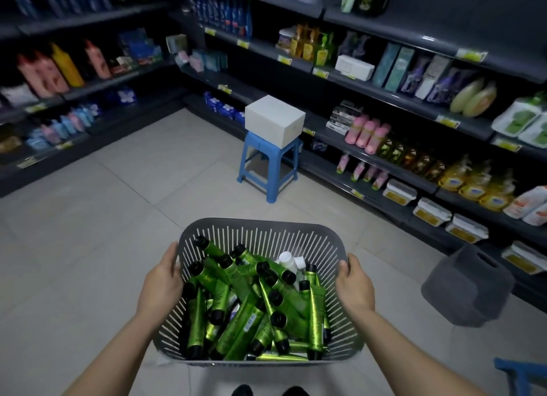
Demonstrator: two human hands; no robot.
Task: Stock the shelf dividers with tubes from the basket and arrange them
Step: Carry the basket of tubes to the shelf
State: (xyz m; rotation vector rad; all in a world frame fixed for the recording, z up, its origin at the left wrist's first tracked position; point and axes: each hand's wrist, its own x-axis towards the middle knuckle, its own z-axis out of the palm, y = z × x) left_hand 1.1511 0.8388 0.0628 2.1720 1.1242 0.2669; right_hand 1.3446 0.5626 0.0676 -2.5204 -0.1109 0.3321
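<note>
The left shelving point(88, 82) occupied the upper left of the frame and carried pink, yellow and blue packs, all blurred. The tiled floor point(88, 218) filled the area below it.

At lower centre-left, the left hand point(161, 280) gripped the left rim of the grey slotted basket point(260, 224), with its fingers curled against the outer wall. The basket was held off the floor, between the two hands, in the lower centre of the frame.

The green tubes point(251, 310) with black caps lay loosely piled inside the basket, crossing one another at mixed angles. The pile lay between the hands, and neither hand touched a tube. Two white-capped containers point(291, 261) lay at the far right of the pile.

Above the basket, at frame centre, a blue stool point(268, 170) stood on the floor with a white box point(273, 120) resting on its seat.

At lower centre-right, the right hand point(355, 286) gripped the right rim of the basket, thumb on the rim edge.

The right shelving point(414, 111) ran along the upper right and carried bottles, boxes and tubs. A grey bin point(464, 289) stood on the floor below it, at right.
</note>
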